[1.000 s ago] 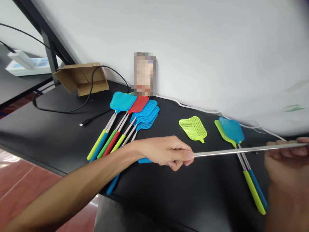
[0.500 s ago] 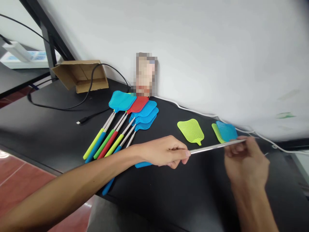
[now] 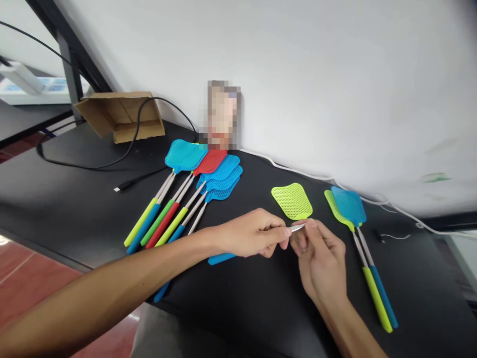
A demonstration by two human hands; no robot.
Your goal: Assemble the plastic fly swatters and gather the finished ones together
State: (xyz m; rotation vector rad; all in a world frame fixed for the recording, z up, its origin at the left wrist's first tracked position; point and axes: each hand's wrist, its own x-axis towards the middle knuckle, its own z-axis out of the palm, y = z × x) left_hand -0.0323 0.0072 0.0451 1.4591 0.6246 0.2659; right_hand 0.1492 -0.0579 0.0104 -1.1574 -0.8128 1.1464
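Note:
My left hand (image 3: 259, 232) is wrapped round a telescopic fly swatter handle (image 3: 297, 228), whose short silver end shows between my hands. A blue grip (image 3: 222, 259) sticks out below my left wrist, in line with that rod. My right hand (image 3: 322, 256) pinches the rod's tip, close to the left fingers. Just above them a loose yellow-green swatter head (image 3: 292, 200) lies on the table. Right of my right hand rest two whole fly swatters, one blue (image 3: 350, 205) and one yellow-green (image 3: 376, 298), side by side.
Several fly swatters (image 3: 167, 219) lie in a row at left, partly under my forearm. Behind them are an open cardboard box (image 3: 122, 117), a black cable (image 3: 136, 181) and a blurred-out item (image 3: 223, 114). A white cable (image 3: 298, 171) runs along the wall.
My right hand has moved left toward my left hand, and the silver rod between them has slid much shorter. The two swatters at right are now uncovered.

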